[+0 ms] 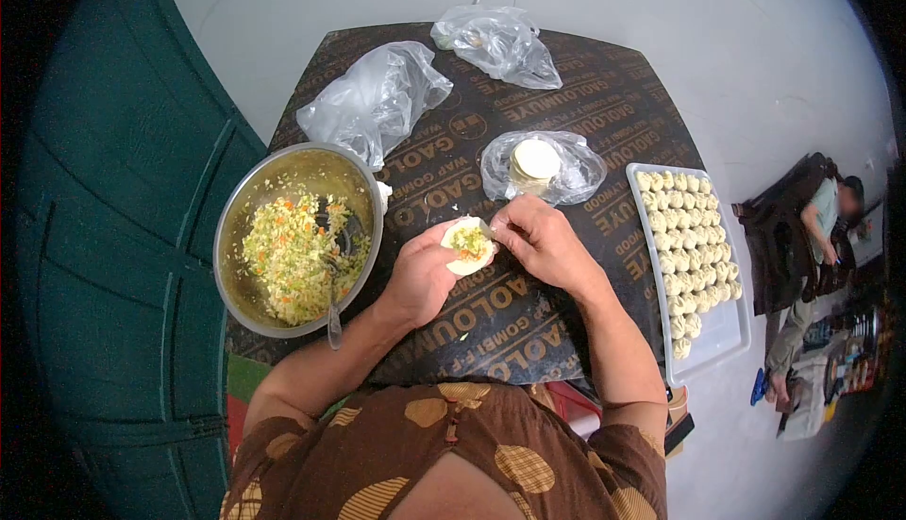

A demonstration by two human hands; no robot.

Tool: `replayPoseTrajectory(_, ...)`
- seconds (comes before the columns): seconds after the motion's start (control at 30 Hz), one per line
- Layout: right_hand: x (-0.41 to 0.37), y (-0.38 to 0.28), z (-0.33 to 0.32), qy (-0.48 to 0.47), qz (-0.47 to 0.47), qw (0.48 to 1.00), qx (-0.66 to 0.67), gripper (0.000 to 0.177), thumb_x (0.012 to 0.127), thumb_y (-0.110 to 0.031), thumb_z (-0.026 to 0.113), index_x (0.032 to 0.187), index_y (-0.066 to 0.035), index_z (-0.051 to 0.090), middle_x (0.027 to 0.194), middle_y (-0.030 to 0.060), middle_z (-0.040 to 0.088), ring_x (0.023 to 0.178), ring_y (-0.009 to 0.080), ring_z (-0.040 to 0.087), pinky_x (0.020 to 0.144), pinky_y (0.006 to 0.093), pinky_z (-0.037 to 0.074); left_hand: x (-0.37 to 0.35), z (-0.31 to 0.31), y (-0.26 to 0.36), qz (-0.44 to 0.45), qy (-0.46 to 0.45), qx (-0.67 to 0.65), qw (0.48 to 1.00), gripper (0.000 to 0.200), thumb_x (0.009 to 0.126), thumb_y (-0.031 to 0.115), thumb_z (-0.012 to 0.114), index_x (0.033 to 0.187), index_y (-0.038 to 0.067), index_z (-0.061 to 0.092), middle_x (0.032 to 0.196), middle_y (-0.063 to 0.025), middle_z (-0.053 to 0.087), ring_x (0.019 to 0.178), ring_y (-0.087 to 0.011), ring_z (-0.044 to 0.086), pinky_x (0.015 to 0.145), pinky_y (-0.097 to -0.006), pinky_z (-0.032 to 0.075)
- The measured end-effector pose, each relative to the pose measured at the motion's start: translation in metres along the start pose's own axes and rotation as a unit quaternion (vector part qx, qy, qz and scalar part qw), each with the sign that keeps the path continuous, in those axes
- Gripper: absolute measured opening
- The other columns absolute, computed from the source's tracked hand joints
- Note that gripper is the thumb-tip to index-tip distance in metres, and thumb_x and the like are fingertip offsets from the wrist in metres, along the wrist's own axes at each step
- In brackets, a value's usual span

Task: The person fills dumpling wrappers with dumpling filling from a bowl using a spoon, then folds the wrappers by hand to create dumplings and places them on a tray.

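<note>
A round, pale dumpling wrapper (pixel 461 266) lies across the fingers of my left hand (pixel 420 279), which closes around it with the thumb on its near edge. On the wrapper sits a small heap of chopped vegetable filling (pixel 467 242). My right hand (pixel 540 242) pinches at the wrapper's right edge, where a thin greyish bit shows between the fingertips. To the left, a steel bowl (pixel 226 270) holds more filling, with a spoon (pixel 334 325) leaning on its near rim. Beyond my hands, a stack of round wrappers (pixel 536 159) rests on a plastic bag (pixel 583 169).
A white tray (pixel 722 336) with rows of pleated dumplings (pixel 694 237) stands at the table's right edge. Two clear plastic bags (pixel 377 95) lie on the far side of the dark printed table (pixel 444 161). A person (pixel 826 218) sits off to the right.
</note>
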State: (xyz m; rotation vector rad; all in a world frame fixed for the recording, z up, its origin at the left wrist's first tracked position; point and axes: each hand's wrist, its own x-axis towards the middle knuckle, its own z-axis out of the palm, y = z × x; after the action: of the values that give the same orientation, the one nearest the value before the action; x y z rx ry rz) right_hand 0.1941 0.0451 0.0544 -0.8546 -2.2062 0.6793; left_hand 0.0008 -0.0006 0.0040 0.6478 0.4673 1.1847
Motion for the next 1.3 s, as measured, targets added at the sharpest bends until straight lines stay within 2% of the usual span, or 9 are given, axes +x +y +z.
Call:
replayPoseTrajectory(0.1,0.000,0.004,0.002,0.007,-0.019,1.000,-0.022,0.006,0.082,-0.004,0.063,0.087,-0.001,0.061,0.082,0.0131,0.058,0.082,0.0314,0.056,0.074,0.0371,0.046,0.000,0.001,0.001,-0.012,-0.021,-0.018,1.000,0.039,0.091,0.000,0.042,0.129,-0.010,0.042,0.123,-0.0172,0.054,0.114,-0.0244,0.055,0.103,-0.0383,0.042)
replayPoseTrajectory(0.17,0.001,0.006,0.006,0.004,-0.039,0.999,-0.034,0.006,0.082,-0.003,0.063,0.087,-0.001,0.061,0.082,0.0131,0.058,0.082,0.0317,0.056,0.075,0.0375,0.046,-0.001,0.003,-0.002,0.005,0.024,-0.001,1.000,0.037,0.093,0.001,0.042,0.129,-0.010,0.042,0.123,-0.0169,0.054,0.113,-0.0240,0.055,0.102,-0.0374,0.042)
replayPoseTrajectory(0.23,-0.001,0.006,0.012,0.003,-0.056,0.998,-0.031,0.006,0.083,-0.007,0.061,0.085,-0.001,0.061,0.081,0.0153,0.057,0.083,0.0346,0.055,0.074,0.0415,0.046,-0.001,0.004,-0.002,0.008,0.026,0.024,0.999,0.037,0.094,0.002,0.042,0.128,-0.010,0.043,0.123,-0.0166,0.054,0.113,-0.0237,0.056,0.101,-0.0371,0.043)
replayPoseTrajectory(0.43,0.000,0.006,0.010,0.009,-0.040,0.999,-0.036,0.008,0.083,-0.008,0.061,0.086,-0.001,0.061,0.082,0.0154,0.057,0.084,0.0346,0.055,0.073,0.0424,0.047,-0.001,0.007,-0.002,-0.002,0.018,0.053,0.998,0.036,0.094,0.003,0.043,0.128,-0.009,0.043,0.122,-0.0152,0.055,0.111,-0.0222,0.056,0.100,-0.0366,0.043)
replayPoseTrajectory(0.5,-0.001,0.006,0.011,0.020,-0.033,0.999,-0.036,0.007,0.081,-0.002,0.063,0.088,-0.002,0.060,0.083,0.0132,0.057,0.082,0.0329,0.056,0.073,0.0391,0.046,-0.002,0.006,-0.002,-0.004,0.025,0.056,0.998,0.036,0.094,0.002,0.044,0.128,-0.009,0.044,0.122,-0.0150,0.055,0.111,-0.0219,0.056,0.100,-0.0365,0.043)
replayPoseTrajectory(0.67,-0.002,0.010,0.017,0.008,-0.064,0.997,-0.047,0.007,0.083,-0.006,0.061,0.087,-0.001,0.059,0.082,0.0131,0.056,0.083,0.0329,0.054,0.073,0.0404,0.045,-0.002,0.003,-0.005,0.002,0.026,0.055,0.998,0.034,0.093,0.002,0.044,0.125,-0.009,0.046,0.121,-0.0151,0.056,0.111,-0.0231,0.057,0.100,-0.0380,0.044)
replayPoseTrajectory(0.77,-0.003,0.008,0.015,-0.006,-0.047,0.998,-0.052,0.010,0.084,-0.010,0.059,0.085,0.000,0.059,0.084,0.0158,0.058,0.086,0.0348,0.055,0.076,0.0421,0.047,-0.003,0.003,-0.005,0.004,0.028,0.058,0.998,0.033,0.093,0.002,0.044,0.125,-0.009,0.047,0.120,-0.0152,0.056,0.111,-0.0234,0.057,0.100,-0.0387,0.044)
replayPoseTrajectory(1.0,-0.002,0.006,0.015,-0.012,-0.059,0.997,-0.053,0.009,0.084,-0.009,0.058,0.085,0.000,0.059,0.084,0.0153,0.058,0.086,0.0352,0.055,0.076,0.0429,0.046,-0.003,0.002,-0.005,0.000,0.025,0.041,0.999,0.033,0.093,0.002,0.045,0.124,-0.009,0.048,0.120,-0.0156,0.057,0.110,-0.0241,0.057,0.099,-0.0397,0.045)
replayPoseTrajectory(1.3,-0.006,0.008,0.016,0.043,-0.028,0.999,-0.013,0.017,0.084,-0.008,0.059,0.099,0.000,0.058,0.090,0.0180,0.060,0.090,0.0365,0.058,0.079,0.0427,0.048,-0.003,-0.001,-0.002,0.001,-0.005,0.023,1.000,0.036,0.093,0.008,0.047,0.124,-0.010,0.047,0.119,-0.0184,0.057,0.109,-0.0274,0.058,0.097,-0.0428,0.046)
